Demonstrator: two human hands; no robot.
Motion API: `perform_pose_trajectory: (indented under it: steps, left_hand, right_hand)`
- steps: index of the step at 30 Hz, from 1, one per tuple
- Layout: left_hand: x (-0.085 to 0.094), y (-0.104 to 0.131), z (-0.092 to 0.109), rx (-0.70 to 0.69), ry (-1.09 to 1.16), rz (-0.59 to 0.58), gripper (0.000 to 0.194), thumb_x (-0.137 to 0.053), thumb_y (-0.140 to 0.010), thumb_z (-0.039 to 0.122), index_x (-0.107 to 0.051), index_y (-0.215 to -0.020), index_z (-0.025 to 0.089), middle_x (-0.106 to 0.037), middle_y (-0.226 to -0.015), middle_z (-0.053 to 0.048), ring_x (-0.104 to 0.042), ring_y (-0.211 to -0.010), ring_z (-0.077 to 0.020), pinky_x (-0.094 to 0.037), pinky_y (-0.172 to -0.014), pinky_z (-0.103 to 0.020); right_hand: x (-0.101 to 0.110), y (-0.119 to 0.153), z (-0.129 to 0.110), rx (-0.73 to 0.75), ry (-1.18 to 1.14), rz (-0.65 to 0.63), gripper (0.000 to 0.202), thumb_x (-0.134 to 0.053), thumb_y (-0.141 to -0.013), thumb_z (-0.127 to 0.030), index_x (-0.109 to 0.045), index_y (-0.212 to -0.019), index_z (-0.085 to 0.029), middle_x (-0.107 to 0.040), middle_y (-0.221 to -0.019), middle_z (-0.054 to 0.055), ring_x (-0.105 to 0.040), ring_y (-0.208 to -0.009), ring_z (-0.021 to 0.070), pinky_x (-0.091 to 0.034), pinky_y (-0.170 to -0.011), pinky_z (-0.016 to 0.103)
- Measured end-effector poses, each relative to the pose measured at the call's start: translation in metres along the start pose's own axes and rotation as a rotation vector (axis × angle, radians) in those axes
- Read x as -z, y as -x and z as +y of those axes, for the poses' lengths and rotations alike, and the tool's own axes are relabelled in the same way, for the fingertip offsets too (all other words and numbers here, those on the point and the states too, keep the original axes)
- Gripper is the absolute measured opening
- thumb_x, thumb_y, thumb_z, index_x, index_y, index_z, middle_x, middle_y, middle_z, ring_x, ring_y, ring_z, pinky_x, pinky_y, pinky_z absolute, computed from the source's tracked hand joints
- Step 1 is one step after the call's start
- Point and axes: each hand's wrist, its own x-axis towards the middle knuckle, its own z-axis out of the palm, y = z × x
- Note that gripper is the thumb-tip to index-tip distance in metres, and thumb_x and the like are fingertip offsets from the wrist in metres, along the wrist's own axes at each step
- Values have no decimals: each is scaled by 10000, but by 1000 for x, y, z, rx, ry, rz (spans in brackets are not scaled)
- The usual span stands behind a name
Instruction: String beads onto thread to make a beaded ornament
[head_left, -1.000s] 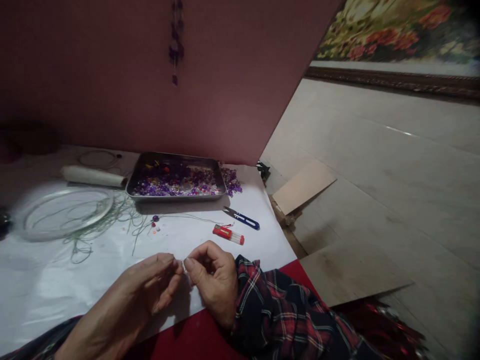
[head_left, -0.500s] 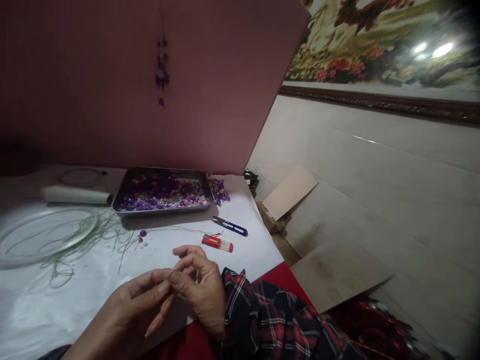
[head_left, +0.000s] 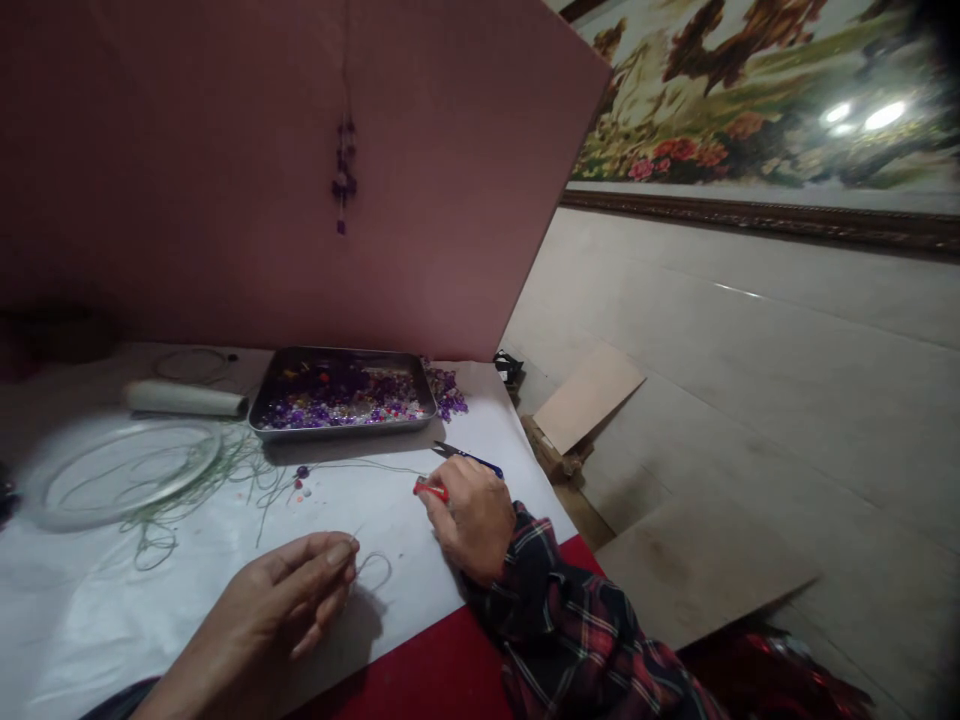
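Note:
Between the thumb and index finger of my left hand [head_left: 300, 590] a thin cord [head_left: 379, 568] is pinched, its loose end curling out to the right. My right hand [head_left: 472, 510] is closed around a red lighter [head_left: 429, 488] on the white-covered table; most of the lighter is hidden under the fingers. Just behind that hand lie blue thread snips [head_left: 445, 449], partly covered by it. Purple and white beads fill a metal tray [head_left: 345, 432] farther back. A few loose beads [head_left: 303, 472] rest on the cover beside a length of cord.
Tangled green cord [head_left: 202, 480] and a clear ring-shaped coil [head_left: 45, 500] occupy the left side, with a pale roll [head_left: 187, 400] behind. A beaded strand [head_left: 344, 185] hangs against the pink panel [head_left: 225, 200]. Cardboard [head_left: 589, 400] leans by the tiled wall at right.
My right hand has parted from my left, moved right and closed on the lighter. My left hand stays low with the cord, whose loop now shows. The view has shifted slightly.

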Motion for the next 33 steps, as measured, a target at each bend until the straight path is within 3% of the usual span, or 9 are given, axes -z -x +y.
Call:
perform_pose_trajectory:
  steps: [4,7,11,13,15,17,20,25,33]
  left_hand:
    - [0,0,-1,-12,35,-4,253,-894,-461,238,-732,-630,144,-686,-623,-42,-559,-531,-90,-434,-451,-136]
    - [0,0,-2,-29,1,-51,243,-876,-505,295,-726,-623,144,-711,-643,-50,-473,-478,-53,-381,-420,-114]
    - [0,1,0,-35,2,-52,261,-882,-490,308,-703,-600,153,-638,-523,-7,-468,-462,-62,-347,-414,-127]
    - [1,1,0,-49,-10,-60,280,-875,-509,347,-700,-613,156,-591,-481,26,-374,-386,-29,-253,-366,-126]
    - [3,0,-2,-56,-23,-64,301,-867,-525,382,-694,-630,160,-558,-468,44,-315,-365,-14,-194,-356,-129]
    - [5,-2,-5,-57,-24,-66,304,-865,-533,384,-687,-643,164,-522,-473,56,-312,-381,-17,-185,-368,-132]
    - [7,-6,-10,-58,-53,-85,314,-835,-577,424,-681,-645,160,-468,-463,65,-285,-385,-22,-167,-378,-147]
    - [5,-4,-12,-43,-82,-104,378,-837,-535,468,-668,-635,145,-361,-408,98,-235,-365,-20,-116,-396,-167]
    - [-2,6,-4,-44,-140,-68,356,-826,-527,449,-633,-612,162,-333,-400,103,-209,-379,-30,-93,-397,-173]
  right_hand:
    - [-1,3,10,-3,382,-171,163,-631,-802,-219,-646,-933,-124,-646,-953,122,-566,-896,276,-425,-785,396]
    - [-9,4,10,-7,442,-196,158,-554,-806,-112,-645,-935,-98,-639,-951,143,-568,-895,290,-426,-786,416]
    - [-13,2,9,6,434,-216,183,-508,-794,-47,-634,-912,-105,-634,-933,138,-567,-873,267,-426,-778,392]
    - [-10,3,4,-20,302,-193,224,-516,-763,-29,-605,-946,-124,-628,-904,102,-566,-804,223,-425,-726,343]
    - [-6,6,-6,-80,-48,-146,200,-524,-764,-62,-567,-936,-154,-591,-786,31,-529,-671,166,-403,-639,289]
    - [-2,11,-19,-133,-510,-160,55,-536,-829,-234,-531,-847,-183,-473,-623,-38,-435,-552,125,-359,-551,250]
    - [1,18,-37,-283,-900,-194,202,-603,-780,-373,-544,-774,-180,-476,-622,-37,-386,-525,96,-336,-512,226]
    - [-2,24,-49,-334,-812,-132,218,-648,-739,-361,-661,-819,-158,-464,-541,-40,-376,-491,99,-299,-482,232]
    - [1,21,-49,-365,-767,-123,218,-604,-731,-369,-618,-700,-154,-465,-526,-22,-362,-480,101,-292,-461,233]
